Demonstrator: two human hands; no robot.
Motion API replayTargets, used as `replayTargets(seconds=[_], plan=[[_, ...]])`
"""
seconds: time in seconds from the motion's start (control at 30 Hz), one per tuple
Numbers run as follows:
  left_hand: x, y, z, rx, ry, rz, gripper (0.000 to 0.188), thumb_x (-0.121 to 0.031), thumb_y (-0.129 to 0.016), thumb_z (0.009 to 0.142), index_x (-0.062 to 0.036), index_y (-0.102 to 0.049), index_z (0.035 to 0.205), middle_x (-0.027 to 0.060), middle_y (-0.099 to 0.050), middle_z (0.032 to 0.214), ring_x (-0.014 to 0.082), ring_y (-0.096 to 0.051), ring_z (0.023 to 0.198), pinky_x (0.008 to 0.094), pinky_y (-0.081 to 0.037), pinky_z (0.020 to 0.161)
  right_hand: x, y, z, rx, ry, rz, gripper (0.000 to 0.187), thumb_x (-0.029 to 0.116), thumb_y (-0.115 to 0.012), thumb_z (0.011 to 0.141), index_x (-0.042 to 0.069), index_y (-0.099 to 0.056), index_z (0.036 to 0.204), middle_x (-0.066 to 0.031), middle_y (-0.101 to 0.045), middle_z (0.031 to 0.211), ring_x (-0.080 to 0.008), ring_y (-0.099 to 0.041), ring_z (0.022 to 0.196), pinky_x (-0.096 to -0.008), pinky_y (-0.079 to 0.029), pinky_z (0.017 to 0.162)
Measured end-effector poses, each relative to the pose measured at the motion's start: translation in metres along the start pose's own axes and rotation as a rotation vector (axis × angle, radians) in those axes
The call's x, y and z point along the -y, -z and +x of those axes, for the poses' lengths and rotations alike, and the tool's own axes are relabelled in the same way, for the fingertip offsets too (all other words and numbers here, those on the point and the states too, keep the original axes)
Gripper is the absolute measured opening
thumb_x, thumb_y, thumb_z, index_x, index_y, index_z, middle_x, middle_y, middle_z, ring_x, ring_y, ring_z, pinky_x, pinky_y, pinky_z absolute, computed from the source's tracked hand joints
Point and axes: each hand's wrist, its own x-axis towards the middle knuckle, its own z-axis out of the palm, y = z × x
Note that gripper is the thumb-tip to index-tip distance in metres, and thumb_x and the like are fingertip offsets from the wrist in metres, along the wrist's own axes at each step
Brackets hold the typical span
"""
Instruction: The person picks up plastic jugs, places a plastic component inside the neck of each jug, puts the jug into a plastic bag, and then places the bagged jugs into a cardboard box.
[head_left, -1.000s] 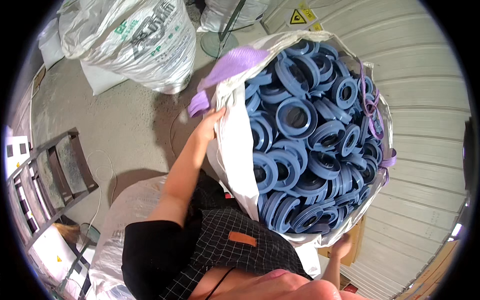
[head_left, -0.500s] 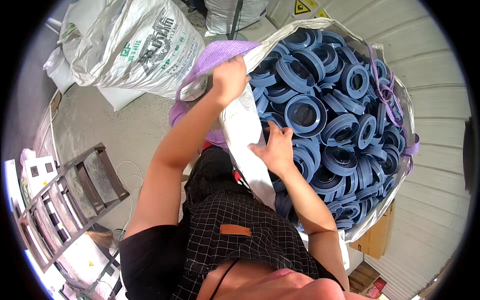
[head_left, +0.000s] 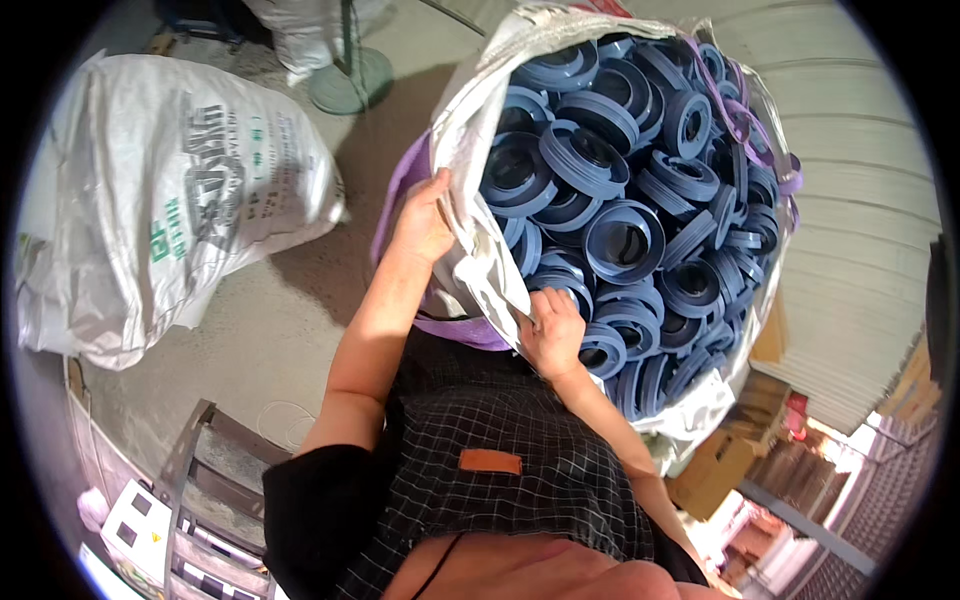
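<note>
A big white woven sack [head_left: 480, 110] stands open in front of me, filled with several blue plastic rings [head_left: 625, 240]. My left hand [head_left: 425, 220] grips the sack's near rim [head_left: 470, 245] from outside, thumb over the folded edge. Lower along the same rim, my right hand [head_left: 552, 335] holds the edge with its fingers curled inside, touching the blue rings. A purple lifting strap [head_left: 465, 330] runs under the rim between my hands.
A filled white printed sack [head_left: 170, 200] lies on the concrete floor to the left. A round green fan base [head_left: 350, 85] stands behind it. A metal step ladder [head_left: 195, 500] is at lower left, cardboard boxes [head_left: 720, 460] at lower right, and a corrugated wall [head_left: 860, 230] on the right.
My right hand came up and took the sack's rim. Both hands pulled the rim back, and the view shifted so the sack sits higher and more central.
</note>
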Motion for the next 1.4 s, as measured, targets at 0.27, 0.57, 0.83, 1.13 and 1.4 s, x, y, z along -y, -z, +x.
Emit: replayTargets(seconds=[0.27, 0.57, 0.83, 1.13, 1.4], plan=[[-0.016, -0.002, 0.006, -0.225, 0.044, 0.238, 0.055, -0.043, -0.048, 0.099, -0.0021, -0.047, 0.135, 0.0109, -0.063, 0.122, 0.0225, -0.063, 0.110, 0.0394, -0.053, 0.094, 0.007, -0.026, -0.018, -0.176, -0.174, 0.001, 0.023, 0.003, -0.068, 0.061, 0.008, -0.058, 0.081, -0.0088, -0.049, 0.078, -0.0302, -0.055, 0.073, -0.0404, -0.047, 0.058], [-0.087, -0.156, -0.026, 0.563, -0.616, 2.228, 0.029, -0.033, -0.077, 0.076, -0.0075, -0.064, 0.081, 0.0067, -0.064, 0.081, 0.0210, -0.063, 0.082, 0.0364, -0.049, 0.083, 0.001, -0.040, -0.025, -0.280, -0.237, 0.063, 0.023, 0.002, -0.065, 0.056, 0.006, -0.055, 0.077, -0.0113, -0.049, 0.077, -0.0325, -0.054, 0.071, -0.0412, -0.046, 0.059], [-0.104, -0.137, 0.071, 1.512, -0.664, 2.529, 0.033, -0.043, -0.069, 0.074, -0.0122, -0.059, 0.083, 0.0002, -0.057, 0.096, 0.0166, -0.053, 0.105, 0.0370, -0.037, 0.101, 0.010, -0.037, -0.016, -0.325, -0.281, 0.075, 0.023, -0.001, -0.066, 0.057, 0.007, -0.053, 0.074, -0.0106, -0.048, 0.075, -0.0326, -0.053, 0.069, -0.0412, -0.045, 0.058], [-0.139, -0.017, 0.071, 1.058, -1.288, 2.345, 0.021, -0.016, -0.065, 0.071, -0.0108, -0.058, 0.090, 0.0095, -0.063, 0.105, 0.0278, -0.060, 0.098, 0.0456, -0.042, 0.090, 0.006, -0.006, -0.023, -0.322, -0.269, 0.106, 0.025, 0.014, -0.076, 0.070, 0.006, -0.059, 0.086, -0.0110, -0.054, 0.081, -0.0315, -0.056, 0.078, -0.0411, -0.048, 0.064], [-0.087, -0.082, 0.020, 0.756, -0.960, 2.635, 0.024, -0.009, -0.065, 0.077, -0.0042, -0.058, 0.099, 0.0131, -0.059, 0.115, 0.0331, -0.054, 0.116, 0.0465, -0.036, 0.099, -0.105, 0.117, -0.167, -0.757, -0.413, -0.072, 0.027, -0.007, -0.070, 0.067, 0.005, -0.063, 0.090, -0.0096, -0.061, 0.083, -0.0254, -0.059, 0.073, -0.0338, -0.047, 0.063]])
